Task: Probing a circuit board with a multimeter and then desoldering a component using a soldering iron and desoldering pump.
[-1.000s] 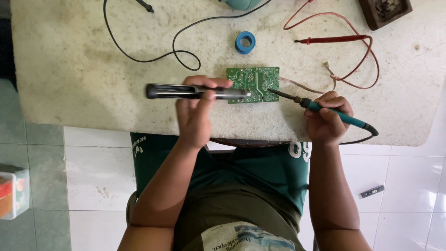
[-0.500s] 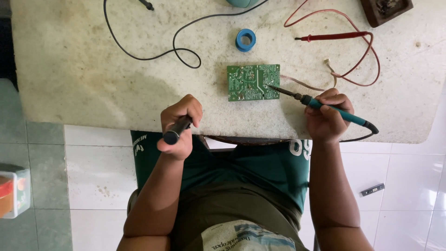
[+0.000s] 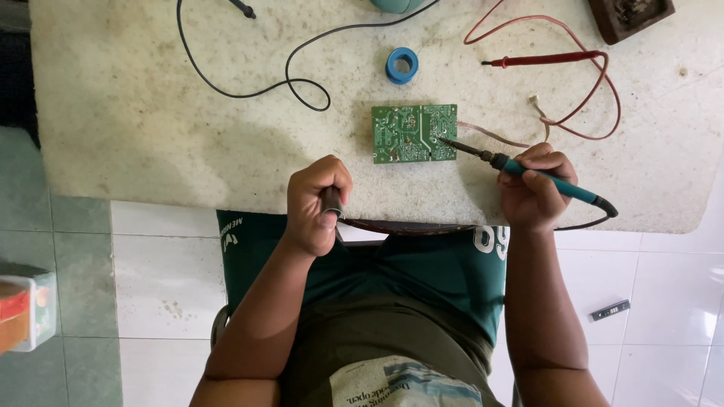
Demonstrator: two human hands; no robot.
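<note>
Bench [image 3: 151, 136]: a pale, speckled stone top that fills the upper part of the view; its near edge runs in front of the seated person.
Black cable [image 3: 249, 87]: loops over the bench's left-centre part, well apart from both hands.
Red test lead [image 3: 596, 90]: curls near the far right corner, its red probe [image 3: 543, 59] lying flat beyond the board.
Dark brown block [image 3: 630, 15]: at the far right corner, cut by the top of the view.
Circuit board [image 3: 415, 133]: green, rectangular, solder side up, flat near the middle of the bench; thin pale wires [image 3: 490, 134] trail from its right edge.
Soldering iron [image 3: 528, 169]: teal handle, dark metal tip resting on the board's right edge, cord trailing off past the near edge.
Right hand [image 3: 535, 188]: closed round the iron's handle, pen-fashion, at the near right edge.
Left hand [image 3: 317, 200]: a fist wrapped round a dark cylindrical tool [image 3: 332, 203], seen end-on at the near edge, left of the board and apart from it; what tool it is cannot be told.
Blue tape roll [image 3: 402, 65]: small ring lying flat just beyond the board.
Teal object [image 3: 396, 4]: at the far edge, mostly out of view.
</note>
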